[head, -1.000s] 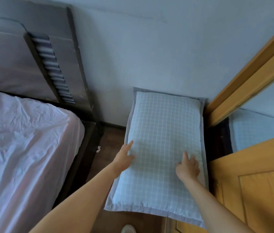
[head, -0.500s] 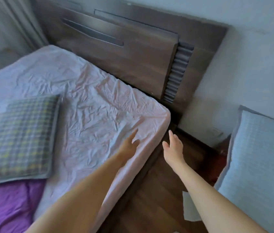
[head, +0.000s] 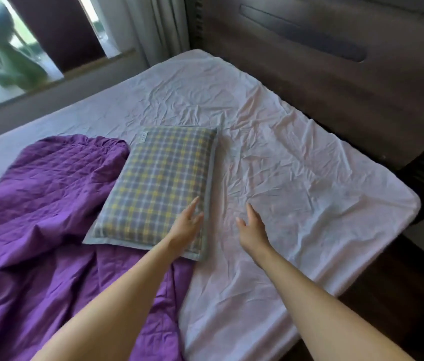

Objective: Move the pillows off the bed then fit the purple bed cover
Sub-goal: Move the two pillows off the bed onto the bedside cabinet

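wrinkled white sheet (head: 270, 157), dark headboard (head: 335, 82), window (head: 5, 53).

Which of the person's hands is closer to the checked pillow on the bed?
The left. The left hand lies over the near right corner of the checked pillow, fingers straight, seemingly touching it. The right hand is off to its right, over the white sheet.

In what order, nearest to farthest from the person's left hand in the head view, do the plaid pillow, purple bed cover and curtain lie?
From the left hand:
1. plaid pillow, right at the fingertips.
2. purple bed cover, spread to its left.
3. curtain, at the bed's far corner.
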`<state>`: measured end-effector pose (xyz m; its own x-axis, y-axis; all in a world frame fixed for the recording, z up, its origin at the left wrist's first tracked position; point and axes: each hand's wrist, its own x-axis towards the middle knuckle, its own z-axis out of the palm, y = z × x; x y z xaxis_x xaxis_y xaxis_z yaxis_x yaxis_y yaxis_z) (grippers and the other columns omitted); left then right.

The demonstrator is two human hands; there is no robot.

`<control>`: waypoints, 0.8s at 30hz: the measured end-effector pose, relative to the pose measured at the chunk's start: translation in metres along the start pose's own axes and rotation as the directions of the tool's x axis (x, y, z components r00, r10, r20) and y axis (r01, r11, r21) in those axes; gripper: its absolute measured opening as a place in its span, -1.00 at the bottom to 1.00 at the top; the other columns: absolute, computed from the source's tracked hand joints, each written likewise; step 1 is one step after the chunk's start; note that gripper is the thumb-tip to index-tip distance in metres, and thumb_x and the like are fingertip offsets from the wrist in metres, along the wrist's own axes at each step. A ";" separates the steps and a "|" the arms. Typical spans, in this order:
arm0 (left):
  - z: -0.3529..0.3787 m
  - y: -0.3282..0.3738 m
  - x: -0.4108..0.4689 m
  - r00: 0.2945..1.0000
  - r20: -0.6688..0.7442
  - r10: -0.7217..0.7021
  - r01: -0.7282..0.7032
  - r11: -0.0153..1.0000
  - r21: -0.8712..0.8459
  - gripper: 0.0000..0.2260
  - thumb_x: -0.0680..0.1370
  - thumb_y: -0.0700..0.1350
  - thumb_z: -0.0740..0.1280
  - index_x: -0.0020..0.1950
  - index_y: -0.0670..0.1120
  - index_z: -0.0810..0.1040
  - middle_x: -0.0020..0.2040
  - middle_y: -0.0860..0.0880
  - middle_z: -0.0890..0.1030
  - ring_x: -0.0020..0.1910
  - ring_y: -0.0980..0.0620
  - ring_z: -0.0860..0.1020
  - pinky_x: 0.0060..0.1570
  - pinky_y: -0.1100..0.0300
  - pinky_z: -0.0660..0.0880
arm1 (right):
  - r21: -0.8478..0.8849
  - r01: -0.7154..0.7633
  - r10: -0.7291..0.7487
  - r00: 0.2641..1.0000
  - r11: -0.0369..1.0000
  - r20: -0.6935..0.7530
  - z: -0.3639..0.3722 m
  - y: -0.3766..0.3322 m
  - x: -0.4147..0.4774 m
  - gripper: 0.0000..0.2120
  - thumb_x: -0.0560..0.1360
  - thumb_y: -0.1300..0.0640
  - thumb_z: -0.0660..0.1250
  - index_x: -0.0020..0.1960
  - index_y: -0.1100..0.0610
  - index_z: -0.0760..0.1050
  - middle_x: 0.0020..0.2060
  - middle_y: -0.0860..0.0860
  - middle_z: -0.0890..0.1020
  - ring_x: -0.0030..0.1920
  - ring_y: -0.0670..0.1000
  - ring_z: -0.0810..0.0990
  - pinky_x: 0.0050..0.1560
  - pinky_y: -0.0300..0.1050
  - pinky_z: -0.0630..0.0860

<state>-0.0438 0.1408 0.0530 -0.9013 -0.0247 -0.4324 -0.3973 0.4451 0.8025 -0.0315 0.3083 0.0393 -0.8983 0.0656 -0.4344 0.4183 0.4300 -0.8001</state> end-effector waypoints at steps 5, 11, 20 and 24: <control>-0.092 -0.086 0.055 0.976 -0.195 -0.095 0.121 0.984 0.128 -0.52 0.61 -0.13 0.21 0.51 -0.01 0.17 0.51 -0.08 0.22 0.47 -0.06 0.23 0.41 0.07 0.23 | 0.087 -0.067 0.053 0.986 0.994 0.159 0.098 -0.011 0.035 -0.46 0.63 0.09 0.08 0.54 0.06 -0.04 0.52 0.04 0.09 0.50 0.03 0.11 0.45 -0.08 0.12; -0.156 -0.165 0.109 0.932 -0.319 -0.173 0.326 0.784 0.527 -0.47 0.61 0.01 0.16 0.53 0.06 0.03 0.54 -0.12 0.07 0.51 -0.16 0.05 0.44 -0.06 0.10 | 0.003 -0.152 0.150 0.976 0.988 0.156 0.169 0.002 0.088 -0.38 0.62 0.03 0.11 0.55 0.04 -0.17 0.54 0.10 -0.03 0.52 0.08 0.03 0.45 -0.03 0.08; -0.189 -0.202 0.151 0.852 -0.431 -0.296 0.467 0.803 0.371 -0.37 0.53 0.24 0.15 0.51 0.18 -0.07 0.43 -0.13 0.35 0.35 -0.21 0.36 0.35 -0.07 0.23 | 0.073 -0.187 0.179 0.979 0.980 0.103 0.193 0.014 0.131 -0.26 0.59 0.02 0.18 0.53 0.00 -0.28 0.53 0.11 0.03 0.50 0.12 0.11 0.42 0.03 0.17; -0.175 -0.182 0.138 0.865 -0.436 -0.247 0.422 0.828 0.369 -0.33 0.48 0.29 0.21 0.51 0.18 0.03 0.36 -0.09 0.46 0.32 -0.16 0.42 0.31 -0.01 0.27 | 0.087 -0.152 0.150 0.988 0.985 0.034 0.168 0.009 0.131 -0.30 0.59 0.11 0.22 0.55 0.01 -0.16 0.48 0.10 0.20 0.42 0.11 0.28 0.33 -0.03 0.27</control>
<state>-0.1260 -0.1005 -0.0804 -0.7570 -0.5214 -0.3937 -0.6458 0.6885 0.3299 -0.1230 0.1698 -0.0944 -0.8204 0.0984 -0.5633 0.5603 0.3350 -0.7575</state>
